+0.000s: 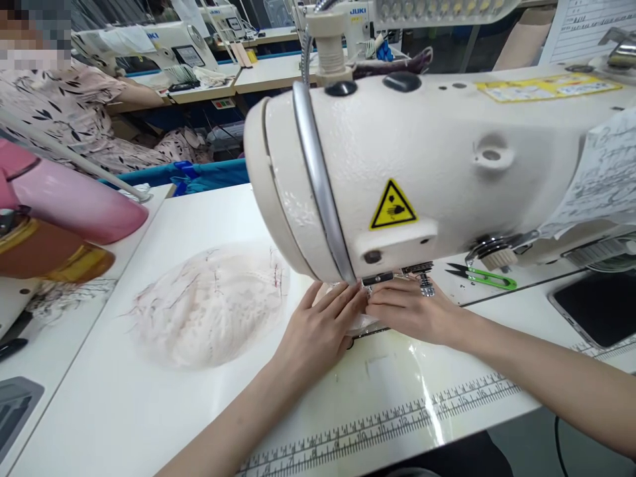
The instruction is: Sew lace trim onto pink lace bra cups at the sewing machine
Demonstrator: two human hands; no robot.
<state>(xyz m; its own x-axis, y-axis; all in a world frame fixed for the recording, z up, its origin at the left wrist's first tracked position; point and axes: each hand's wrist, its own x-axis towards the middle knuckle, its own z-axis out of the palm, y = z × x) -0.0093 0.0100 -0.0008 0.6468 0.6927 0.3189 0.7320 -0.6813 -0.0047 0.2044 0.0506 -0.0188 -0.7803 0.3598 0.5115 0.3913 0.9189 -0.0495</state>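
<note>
both hands (365, 317) press pale fabric (211, 305) (under machine (427, 165)).

Left hand (318, 331) and right hand (415, 310) flat, palms down, fingertips together, forearms converging.

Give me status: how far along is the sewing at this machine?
Looks done: a pile of pale lace pieces lies left of the sewing machine. In hand: left hand and right hand press a piece under the machine head. Left: cannot tell; no unsewn stack in view.
</note>
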